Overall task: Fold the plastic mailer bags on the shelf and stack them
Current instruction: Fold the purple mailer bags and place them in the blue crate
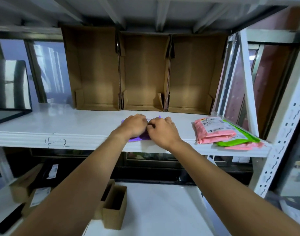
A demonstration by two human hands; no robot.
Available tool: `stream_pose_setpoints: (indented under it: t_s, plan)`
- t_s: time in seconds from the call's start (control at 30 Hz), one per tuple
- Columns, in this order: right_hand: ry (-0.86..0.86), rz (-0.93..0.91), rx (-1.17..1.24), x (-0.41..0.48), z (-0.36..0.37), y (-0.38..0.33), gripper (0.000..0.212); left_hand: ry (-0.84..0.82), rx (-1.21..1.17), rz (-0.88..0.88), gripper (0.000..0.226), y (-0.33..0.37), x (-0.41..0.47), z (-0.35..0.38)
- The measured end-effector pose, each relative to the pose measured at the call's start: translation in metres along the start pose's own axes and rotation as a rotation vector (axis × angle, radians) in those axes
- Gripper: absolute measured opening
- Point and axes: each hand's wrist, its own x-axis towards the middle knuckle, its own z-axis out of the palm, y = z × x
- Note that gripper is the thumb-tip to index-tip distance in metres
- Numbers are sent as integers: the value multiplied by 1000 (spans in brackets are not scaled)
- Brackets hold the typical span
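White metal shelving fills the view, its middle shelf point(77, 123) a smooth, glossy board marked "4-2" by hand on the front lip. Three open brown cardboard boxes point(146, 72) stand side by side against the back, leaving a bare strip of board between their mouths and the front edge; more bare board runs to the left, up to a dark-framed glossy panel point(9, 86). A perforated upright point(282, 133) closes the right end. Near the front edge, at centre, lies a purple mailer bag point(142, 137), thin and soft, mostly covered by both hands. The left hand point(133, 126) and right hand point(162, 131) rest on top of it, knuckles up, fingers curled and meeting in the middle, pressing or pinching the plastic; the exact hold is hidden. To the right, well apart, a folded pink mailer bag point(214, 132) with a white printed label lies on a green mailer bag point(239, 139), which overhangs the front edge.
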Motion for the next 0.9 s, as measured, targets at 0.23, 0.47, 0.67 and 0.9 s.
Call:
stream_pose_setpoints:
  t_s: [0.23,0.47,0.67,0.9]
  plan:
    - [83,136,-15,36,9,-11,31,-45,102,34,36,-8,-12,13]
    - [-70,43,-182,50,22,13,44,-77,137,59,43,-3,-11,12]
    - [-262,-5,-190,58,23,18,46,-107,157,75,51,-2,-13,11]
    - [-344,-14,-185,64,23,22,51,-128,144,2,59,-3,-8,15]
